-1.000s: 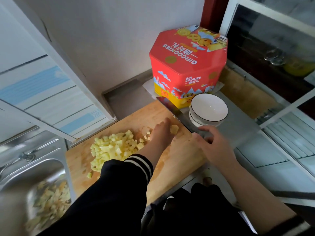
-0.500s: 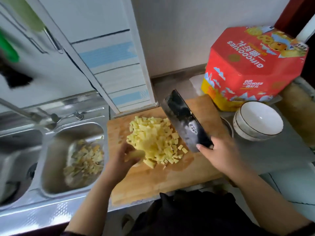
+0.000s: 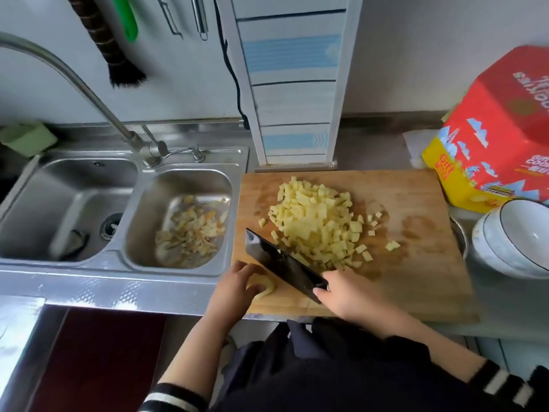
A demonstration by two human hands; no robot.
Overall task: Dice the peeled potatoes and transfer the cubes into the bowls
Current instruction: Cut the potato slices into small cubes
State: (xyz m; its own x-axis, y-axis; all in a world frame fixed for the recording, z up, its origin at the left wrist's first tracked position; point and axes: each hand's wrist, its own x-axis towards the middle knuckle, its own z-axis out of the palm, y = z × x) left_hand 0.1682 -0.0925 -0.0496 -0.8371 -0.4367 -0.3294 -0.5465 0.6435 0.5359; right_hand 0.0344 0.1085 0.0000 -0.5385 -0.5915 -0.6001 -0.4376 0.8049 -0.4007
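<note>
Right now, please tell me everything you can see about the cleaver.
The cleaver has a broad, rectangular blade that looks like dark metal, with a paler cutting edge. The right hand grips its handle, which the fingers hide. The blade slants across the near left part of the wooden cutting board, between the heap of potato cubes and the potato piece that the left hand holds. Whether its edge touches the board cannot be told.
</note>
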